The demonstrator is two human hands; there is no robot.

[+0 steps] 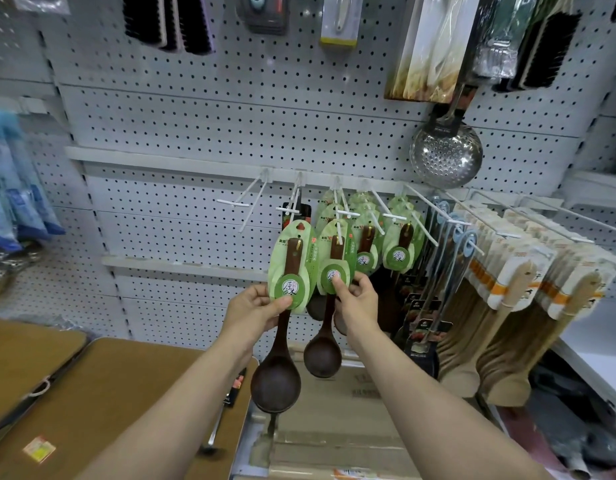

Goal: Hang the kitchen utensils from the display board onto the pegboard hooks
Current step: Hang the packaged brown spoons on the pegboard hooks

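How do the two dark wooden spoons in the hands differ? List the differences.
1. The left-hand spoon hangs lower, off any hook; the right-hand spoon has its card threaded on a white hook.
2. The left-hand spoon's bowl looks bigger, being nearer the camera.
3. The left hand grips its card's base; the right hand pinches its card's round label.
Both share dark wood and green cards.

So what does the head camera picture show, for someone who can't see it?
Two hands hold dark wooden spoons on green cards at a white pegboard: the left hand grips one spoon, the right hand pinches another spoon on a hook. More spoons hang alongside.
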